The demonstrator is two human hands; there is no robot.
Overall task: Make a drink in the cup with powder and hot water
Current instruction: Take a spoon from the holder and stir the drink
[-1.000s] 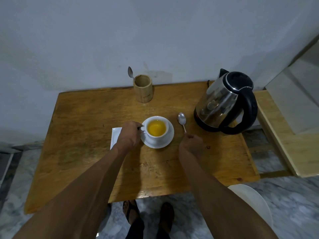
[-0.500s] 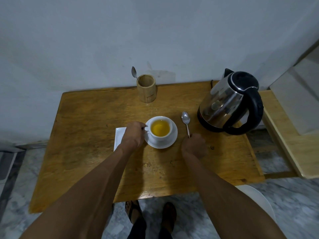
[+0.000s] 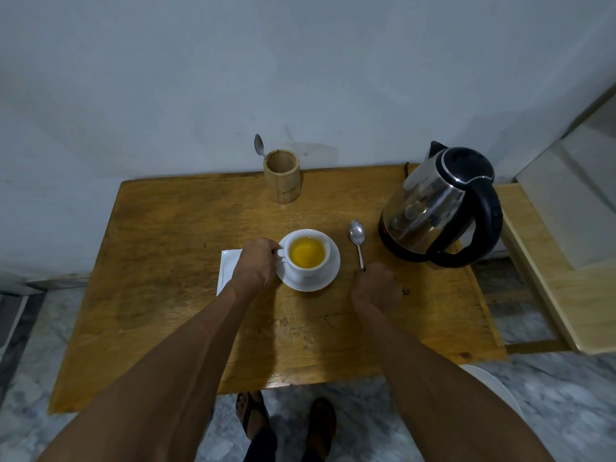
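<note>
A white cup (image 3: 308, 270) full of orange-yellow liquid stands on a white saucer (image 3: 328, 278) in the middle of the wooden table (image 3: 166, 261). My left hand (image 3: 256, 265) grips the cup's handle from the left. A metal spoon (image 3: 357, 238) lies on the table just right of the saucer, bowl pointing away. My right hand (image 3: 376, 286) is closed on the near end of its handle. The steel and black electric kettle (image 3: 436, 208) stands at the right, lid shut.
A white sachet or paper (image 3: 228, 266) lies under my left wrist. A bamboo holder (image 3: 282, 180) with a second spoon (image 3: 259, 145) stands at the back against the wall. A lighter wooden shelf (image 3: 546, 278) adjoins the table's right edge. My feet show below the front edge.
Both hands hold the same grips on the cup handle and the spoon. The spoon still lies on the table. Only my head has shifted slightly.
</note>
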